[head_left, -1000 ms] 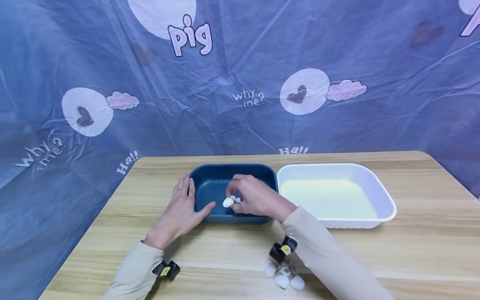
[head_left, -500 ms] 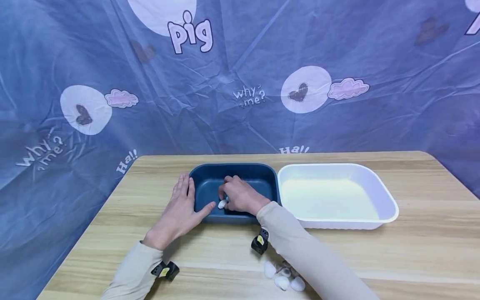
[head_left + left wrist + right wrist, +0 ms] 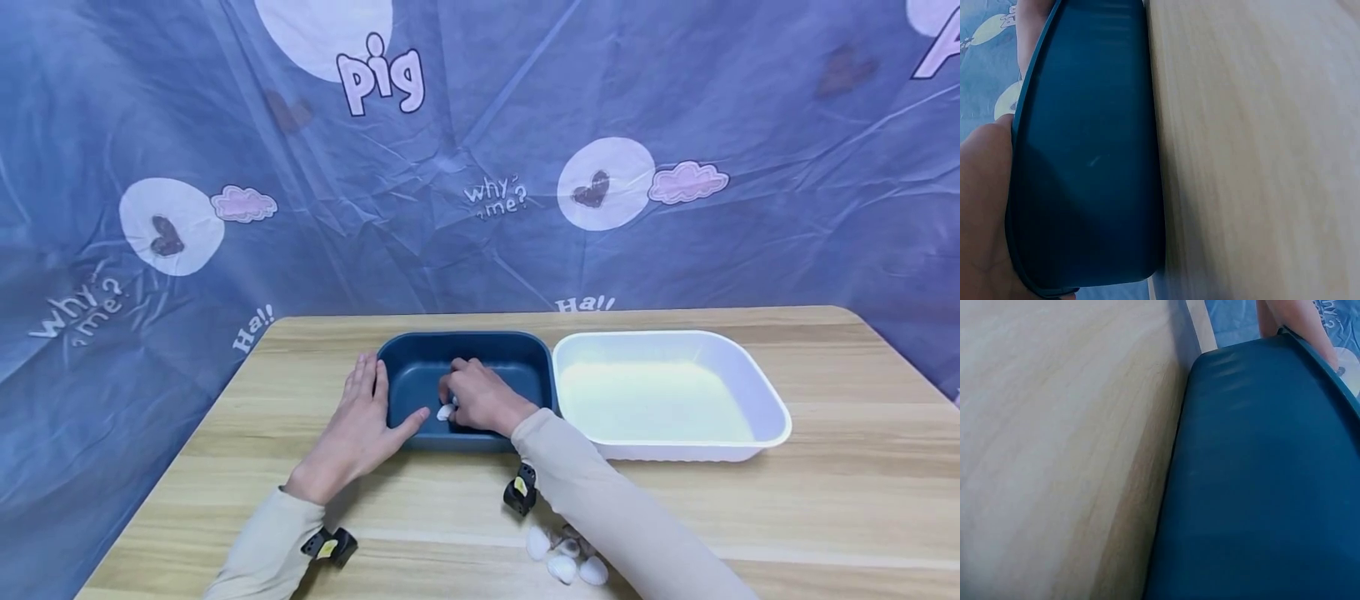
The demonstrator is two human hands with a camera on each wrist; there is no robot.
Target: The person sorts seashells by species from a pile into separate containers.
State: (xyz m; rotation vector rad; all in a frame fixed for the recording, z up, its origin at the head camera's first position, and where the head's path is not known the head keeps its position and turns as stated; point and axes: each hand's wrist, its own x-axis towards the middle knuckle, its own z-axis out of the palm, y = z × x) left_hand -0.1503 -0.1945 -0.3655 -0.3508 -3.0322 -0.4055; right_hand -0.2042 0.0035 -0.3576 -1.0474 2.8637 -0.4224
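Note:
In the head view, my left hand rests on the left end of the dark blue tray, fingers straight and thumb along the front rim. The left wrist view has this hand against the tray's rim. My right hand is down inside the blue tray, its fingers curled round white seashells. One shell shows beside the thumb; the fingers mostly hide the others. The right wrist view is filled by the tray's outer wall and the table, so the right hand's fingers are out of sight there.
A white tray stands against the blue one on its right. Several seashells lie in a small heap near the front, partly under the right forearm. The wooden table ends at a blue printed cloth.
My right hand has moved left and lower into the blue tray with the seashells, then stayed almost still over the last half second. My left hand has kept its place.

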